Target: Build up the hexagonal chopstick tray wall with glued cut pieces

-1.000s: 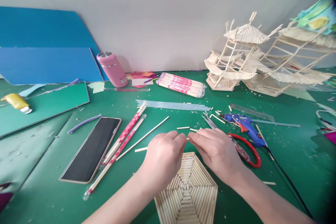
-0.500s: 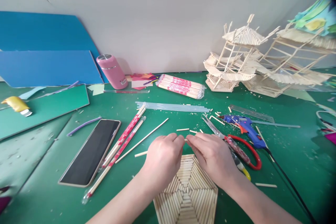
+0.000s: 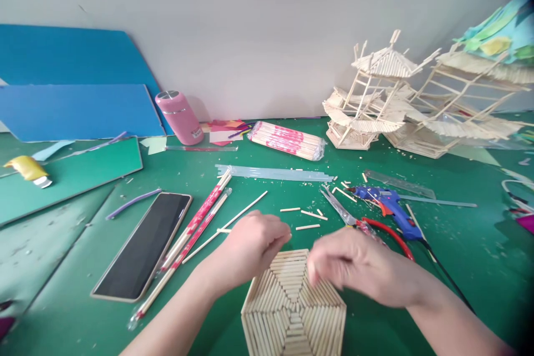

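Note:
A flat hexagonal panel (image 3: 292,306) of glued wooden sticks lies on the green table in front of me. My left hand (image 3: 254,245) rests at its upper left edge with the fingers curled in, and I see nothing in them. My right hand (image 3: 354,270) is blurred by motion and hovers over the panel's upper right part. I cannot tell if it holds anything. A short loose stick (image 3: 307,227) lies on the table just beyond the gap between my hands.
Red-handled scissors (image 3: 392,231) and a blue glue gun (image 3: 392,206) lie to the right. A phone (image 3: 144,245) and wrapped chopsticks (image 3: 196,222) lie to the left. Behind are clear glue sticks (image 3: 275,173), a chopstick pack (image 3: 287,140), a pink bottle (image 3: 179,117) and stick-built models (image 3: 375,94).
My hands were pinched together above the panel's far edge. They have come apart: the right hand has swung down and right over the panel, and the left hand has drawn back slightly.

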Demonstrator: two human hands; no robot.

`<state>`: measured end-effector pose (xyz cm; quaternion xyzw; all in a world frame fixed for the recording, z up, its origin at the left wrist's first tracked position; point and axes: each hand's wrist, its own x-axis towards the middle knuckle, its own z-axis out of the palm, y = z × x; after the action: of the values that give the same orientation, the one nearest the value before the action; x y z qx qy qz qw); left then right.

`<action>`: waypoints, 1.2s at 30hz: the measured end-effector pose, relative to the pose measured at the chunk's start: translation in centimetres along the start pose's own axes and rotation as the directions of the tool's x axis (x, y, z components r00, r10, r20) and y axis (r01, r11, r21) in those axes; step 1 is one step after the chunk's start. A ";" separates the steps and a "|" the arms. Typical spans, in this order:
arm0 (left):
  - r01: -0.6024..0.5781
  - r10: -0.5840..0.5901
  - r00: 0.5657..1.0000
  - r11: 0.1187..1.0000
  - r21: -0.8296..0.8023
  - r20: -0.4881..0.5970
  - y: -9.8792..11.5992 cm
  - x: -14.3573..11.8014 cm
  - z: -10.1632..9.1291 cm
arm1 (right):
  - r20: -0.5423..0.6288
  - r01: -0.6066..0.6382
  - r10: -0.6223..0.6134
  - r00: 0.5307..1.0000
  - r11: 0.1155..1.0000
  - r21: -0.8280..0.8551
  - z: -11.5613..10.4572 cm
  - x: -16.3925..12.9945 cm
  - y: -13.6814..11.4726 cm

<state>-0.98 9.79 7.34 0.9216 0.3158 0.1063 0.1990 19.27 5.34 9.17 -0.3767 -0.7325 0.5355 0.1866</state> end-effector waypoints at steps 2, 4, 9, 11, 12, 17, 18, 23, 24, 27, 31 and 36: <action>0.084 -0.082 0.995 0.996 0.035 -0.059 -0.9 0.3 0.7 | -0.190 -0.123 0.129 0.973 0.991 0.045 0.1 0.4 0.7; 0.141 -0.135 0.986 0.988 0.061 -0.094 -1.8 0.5 1.4 | -0.269 -0.186 0.189 0.944 0.982 0.039 0.2 0.9 1.4; 0.235 -0.216 0.965 0.964 0.127 -0.150 -3.8 0.8 2.7 | -0.292 -0.203 0.201 0.935 0.979 0.023 0.3 1.6 2.2; 0.258 -0.231 0.956 0.956 0.138 -0.181 -4.2 0.7 2.9 | -0.296 -0.204 0.201 0.934 0.979 0.021 0.4 1.7 2.2; 0.269 -0.239 0.950 0.954 0.136 -0.199 -4.2 0.7 2.8 | -0.301 -0.205 0.201 0.932 0.979 0.019 0.5 1.8 2.3; 0.263 -0.241 0.932 0.964 0.047 -0.270 -2.7 0.5 2.0 | -0.327 -0.211 0.191 0.926 0.977 -0.028 1.0 1.7 2.6; 0.238 -0.225 0.938 0.971 0.016 -0.263 -2.2 0.5 1.8 | -0.334 -0.210 0.184 0.925 0.977 -0.045 1.1 1.6 2.6; 0.096 -0.134 0.974 0.975 -0.202 -0.184 0.4 0.4 1.2 | -0.368 -0.178 0.112 0.923 0.973 -0.150 1.3 1.7 1.9; 0.080 -0.122 0.979 0.968 -0.239 -0.166 0.7 0.4 1.1 | -0.368 -0.168 0.097 0.925 0.972 -0.166 1.3 1.7 1.7; 0.073 -0.112 0.984 0.963 -0.260 -0.137 1.2 0.1 1.2 | -0.345 -0.126 0.048 0.937 0.970 -0.208 1.3 1.8 1.2; 0.085 -0.123 0.980 0.969 -0.234 -0.155 1.1 -0.6 1.1 | -0.370 -0.134 0.041 0.928 0.964 -0.230 1.0 1.2 1.3; 0.115 -0.151 0.977 0.968 -0.222 -0.151 0.7 -1.8 1.3 | -0.388 -0.159 0.054 0.920 0.957 -0.243 0.7 0.3 2.4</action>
<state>-1.59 7.73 6.35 0.8596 0.3795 0.2024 0.2758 19.44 5.47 6.61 -0.5339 -0.7271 0.3579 0.2411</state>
